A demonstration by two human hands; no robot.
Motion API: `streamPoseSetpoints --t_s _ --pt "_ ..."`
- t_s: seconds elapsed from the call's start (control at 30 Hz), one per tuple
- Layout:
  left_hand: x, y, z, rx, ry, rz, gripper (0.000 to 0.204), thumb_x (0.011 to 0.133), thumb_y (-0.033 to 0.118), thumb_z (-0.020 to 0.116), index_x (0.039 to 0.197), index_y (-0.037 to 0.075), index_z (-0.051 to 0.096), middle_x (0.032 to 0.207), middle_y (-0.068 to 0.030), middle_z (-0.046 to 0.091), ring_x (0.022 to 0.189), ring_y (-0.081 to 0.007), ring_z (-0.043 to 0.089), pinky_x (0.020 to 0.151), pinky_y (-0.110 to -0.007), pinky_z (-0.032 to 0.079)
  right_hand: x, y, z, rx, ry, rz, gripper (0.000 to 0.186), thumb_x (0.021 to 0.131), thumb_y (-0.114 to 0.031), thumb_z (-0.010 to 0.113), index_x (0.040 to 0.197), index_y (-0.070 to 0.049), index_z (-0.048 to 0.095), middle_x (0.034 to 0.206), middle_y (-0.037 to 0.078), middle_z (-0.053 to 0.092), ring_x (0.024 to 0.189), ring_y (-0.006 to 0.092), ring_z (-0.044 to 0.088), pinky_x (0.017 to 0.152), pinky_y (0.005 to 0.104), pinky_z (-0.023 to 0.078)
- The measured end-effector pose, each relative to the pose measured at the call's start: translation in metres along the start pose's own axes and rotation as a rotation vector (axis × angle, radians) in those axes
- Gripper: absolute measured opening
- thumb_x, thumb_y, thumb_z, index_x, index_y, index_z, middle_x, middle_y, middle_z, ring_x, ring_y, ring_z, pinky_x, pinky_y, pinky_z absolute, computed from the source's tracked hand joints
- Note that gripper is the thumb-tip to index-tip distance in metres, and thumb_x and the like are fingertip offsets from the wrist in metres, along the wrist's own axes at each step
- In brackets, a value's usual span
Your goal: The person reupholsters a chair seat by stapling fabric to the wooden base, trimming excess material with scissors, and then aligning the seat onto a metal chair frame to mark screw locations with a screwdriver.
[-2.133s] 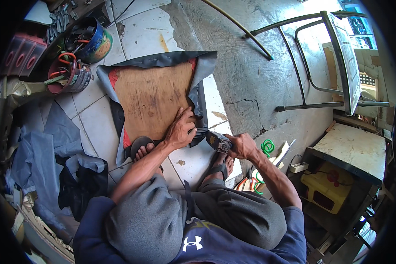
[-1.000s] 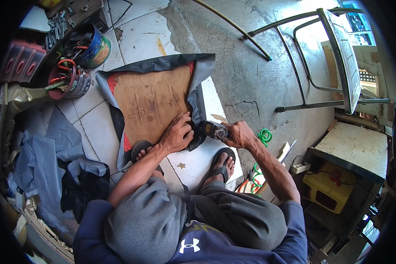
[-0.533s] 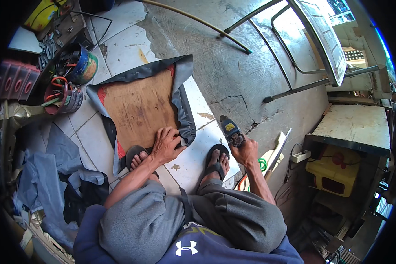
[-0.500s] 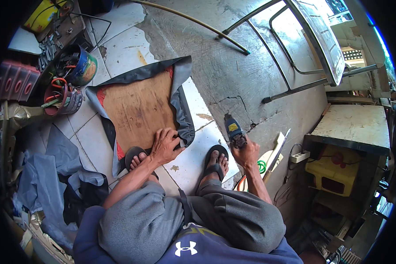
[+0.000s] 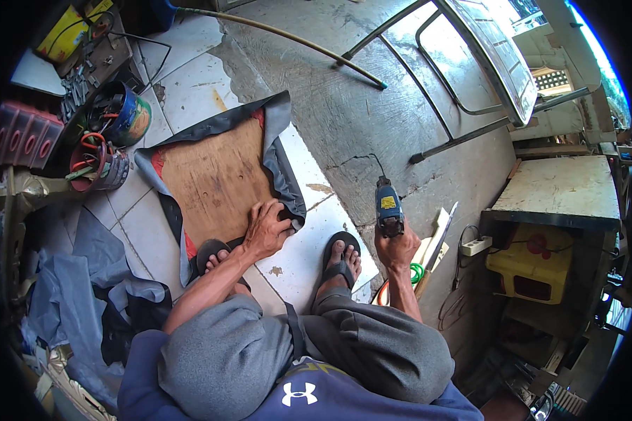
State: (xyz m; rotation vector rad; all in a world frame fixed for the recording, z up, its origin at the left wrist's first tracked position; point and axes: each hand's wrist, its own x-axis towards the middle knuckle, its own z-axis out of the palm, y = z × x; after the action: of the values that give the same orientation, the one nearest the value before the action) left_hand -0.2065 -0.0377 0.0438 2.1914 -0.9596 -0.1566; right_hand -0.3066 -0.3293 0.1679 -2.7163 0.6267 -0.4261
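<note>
On the tiled floor lies a wooden board [image 5: 214, 186] with dark grey upholstery fabric [image 5: 281, 151] folded loosely around its edges. Strips of red show between the board and the fabric. My left hand [image 5: 265, 230] is closed at the board's near right corner, with curled fingers gripping the fabric edge there. Further right, my right hand [image 5: 398, 247] is wrapped round a blue staple gun [image 5: 388, 203] with a yellow label. Its black nose points away from me, above the concrete and apart from the board.
Grey cloth [image 5: 95, 274] lies crumpled at the left, below a tool bucket [image 5: 130, 116] and a smaller pail [image 5: 116, 172]. A metal-framed table [image 5: 495, 59] lies tipped at the far right. A power strip [image 5: 476, 245] sits beside a yellow machine [image 5: 530, 266]. A long pole [image 5: 288, 35] crosses the back.
The staple gun has shifted slightly right, and more of its upper side with the label shows. My left hand stays on the same corner. The whole view has shifted slightly.
</note>
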Motion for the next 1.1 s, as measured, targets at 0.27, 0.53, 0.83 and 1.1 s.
streamPoseSetpoints --t_s 0.27,0.53,0.83,1.1 --pt "0.0 0.001 -0.004 -0.025 0.005 -0.048 0.024 0.079 0.023 0.08 0.09 0.003 0.072 0.124 -0.015 0.056 0.128 -0.033 0.049 0.108 -0.05 0.03 0.005 0.006 0.008 0.024 -0.005 0.014 0.026 0.077 -0.021 0.076 0.093 -0.004 0.066 0.072 0.019 0.069 0.067 0.0397 0.07 0.062 0.0459 0.056" --pt "0.009 0.013 -0.01 -0.091 -0.009 -0.12 0.028 0.08 0.02 0.078 0.096 0.001 0.067 0.121 -0.017 0.056 0.122 -0.0355 0.051 0.106 -0.049 0.034 0.007 0.015 0.004 0.361 -0.134 0.296 0.02 0.08 -0.018 0.069 0.091 -0.002 0.062 0.065 0.016 0.065 0.056 0.0287 0.068 0.056 0.0431 0.053" --pt "0.085 0.106 -0.053 -0.579 0.007 -0.17 0.067 0.092 0.021 0.068 0.143 -0.002 0.03 0.114 -0.0301 0.059 0.104 -0.0443 0.065 0.086 -0.049 0.051 0.044 -0.051 0.004 1.57 -0.41 0.714 0.017 0.084 -0.014 0.059 0.091 0.0 0.052 0.059 0.006 0.049 0.047 0.0173 0.048 0.045 0.033 0.043" --pt "0.065 0.089 -0.049 -0.582 -0.122 -0.399 0.058 0.093 0.025 0.063 0.125 -0.009 0.028 0.07 -0.0359 0.06 0.069 -0.0542 0.064 0.061 -0.058 0.049 0.022 -0.089 0.027 1.439 -0.515 0.655 0.026 0.085 -0.015 0.055 0.104 0.003 0.056 0.06 0.006 0.047 0.047 0.018 0.046 0.045 0.034 0.044"
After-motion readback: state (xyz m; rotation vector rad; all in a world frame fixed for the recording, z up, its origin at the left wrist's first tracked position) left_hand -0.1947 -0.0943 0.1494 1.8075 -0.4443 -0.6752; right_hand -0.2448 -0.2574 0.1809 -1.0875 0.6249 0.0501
